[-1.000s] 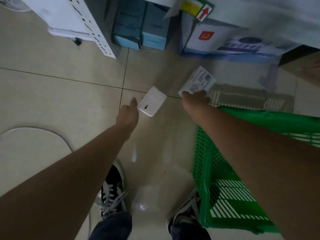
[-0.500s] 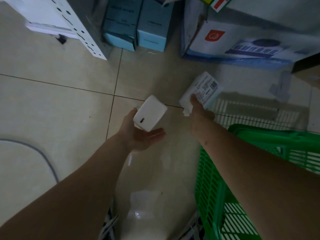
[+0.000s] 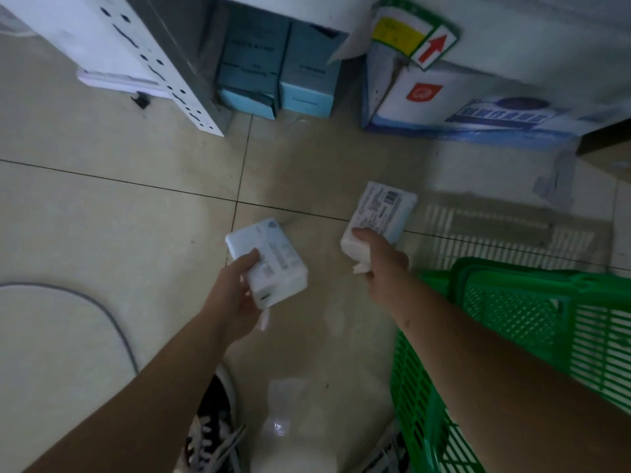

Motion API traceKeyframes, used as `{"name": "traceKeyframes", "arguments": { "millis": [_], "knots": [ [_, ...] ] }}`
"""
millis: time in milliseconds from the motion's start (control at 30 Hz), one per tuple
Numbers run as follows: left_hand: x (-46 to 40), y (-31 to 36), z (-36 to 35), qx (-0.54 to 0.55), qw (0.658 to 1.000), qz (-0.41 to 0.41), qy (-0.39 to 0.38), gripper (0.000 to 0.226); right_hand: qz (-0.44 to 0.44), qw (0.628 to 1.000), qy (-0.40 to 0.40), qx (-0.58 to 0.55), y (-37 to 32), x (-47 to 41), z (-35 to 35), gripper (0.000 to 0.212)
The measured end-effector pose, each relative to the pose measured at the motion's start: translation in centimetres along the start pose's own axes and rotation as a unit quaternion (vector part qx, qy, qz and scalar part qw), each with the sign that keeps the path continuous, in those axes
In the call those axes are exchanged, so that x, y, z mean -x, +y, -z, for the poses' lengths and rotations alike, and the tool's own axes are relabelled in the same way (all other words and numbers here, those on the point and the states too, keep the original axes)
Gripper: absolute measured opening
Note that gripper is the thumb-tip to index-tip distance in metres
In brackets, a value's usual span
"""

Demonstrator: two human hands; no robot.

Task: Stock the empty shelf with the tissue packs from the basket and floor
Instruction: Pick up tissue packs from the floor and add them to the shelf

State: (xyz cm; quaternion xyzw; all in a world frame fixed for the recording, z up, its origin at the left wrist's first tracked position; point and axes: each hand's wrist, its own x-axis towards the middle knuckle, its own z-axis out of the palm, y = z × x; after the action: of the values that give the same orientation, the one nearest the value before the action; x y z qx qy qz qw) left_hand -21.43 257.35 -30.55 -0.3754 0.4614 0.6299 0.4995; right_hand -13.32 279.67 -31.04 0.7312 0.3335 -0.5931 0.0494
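My left hand [image 3: 235,295] holds one white tissue pack [image 3: 268,262], thumb laid over its top and my fingers [image 3: 251,259] wrapped under, so most of them are hidden beneath it. My right hand [image 3: 382,264] grips a second tissue pack [image 3: 382,209] by its near end, fingers closed around the crimped edge; the printed label and barcode face up, too small and blurred to read. The two packs are held apart, both above the floor [image 3: 119,216], neither touching it.

Just right of and below my right forearm stands one green plastic basket [image 3: 512,312]; its far side is cut off by the frame edge and my arm covers part of its inside, so I cannot tell what lies in it. Beyond my fingers, against the base of the shelving, stand two teal boxes [image 3: 276,73] side by side, their tops hidden under the shelf edge. Right of them sits one large white and blue carton [image 3: 461,97] with a red arrow sticker, its right end cut off. A white perforated shelf upright [image 3: 164,63] slants away to the far left of my left hand.

The floor is pale, glossy tile with dark grout lines crossing just beyond my fingers. A grey cable [image 3: 102,308] curves over it left of my left arm. Below my wrists, two dark laced shoes [image 3: 211,428] show, partly cut off. The light is dim.
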Motion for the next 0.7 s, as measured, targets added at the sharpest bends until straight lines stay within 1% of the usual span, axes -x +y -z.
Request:
{"name": "traceKeyframes", "arguments": {
  "millis": [100, 233, 400, 467, 567, 700],
  "knots": [
    [2.0, 0.9, 2.2, -0.04, 0.999, -0.024, 0.023, 0.056, -0.001, 1.0, -0.015, -0.017, 1.0, 2.2, 0.4, 0.077],
    [5.0, 3.3, 2.7, -0.074, 0.994, -0.074, -0.006, 0.049, 0.012, 0.997, -0.069, 0.025, 1.9, 5.7, 1.3, 0.071],
    [10.1, 6.3, 0.7, -0.105, 0.985, -0.125, -0.05, 0.047, 0.054, 0.983, -0.16, 0.076, 0.9, 11.4, 3.0, 0.056],
    [12.5, 7.1, -0.4, -0.116, 0.982, -0.138, -0.057, 0.049, 0.066, 0.978, -0.185, 0.072, 0.1, 14.0, 3.7, 0.051],
    [16.2, 7.9, -2.4, -0.125, 0.979, -0.148, -0.065, 0.05, 0.071, 0.97, -0.226, 0.054, -0.6, 18.0, 5.1, 0.049],
    [22.0, 8.7, -4.4, -0.138, 0.974, -0.159, -0.079, 0.051, 0.077, 0.963, -0.255, 0.032, -1.8, 23.6, 7.5, 0.047]
  ]
}}
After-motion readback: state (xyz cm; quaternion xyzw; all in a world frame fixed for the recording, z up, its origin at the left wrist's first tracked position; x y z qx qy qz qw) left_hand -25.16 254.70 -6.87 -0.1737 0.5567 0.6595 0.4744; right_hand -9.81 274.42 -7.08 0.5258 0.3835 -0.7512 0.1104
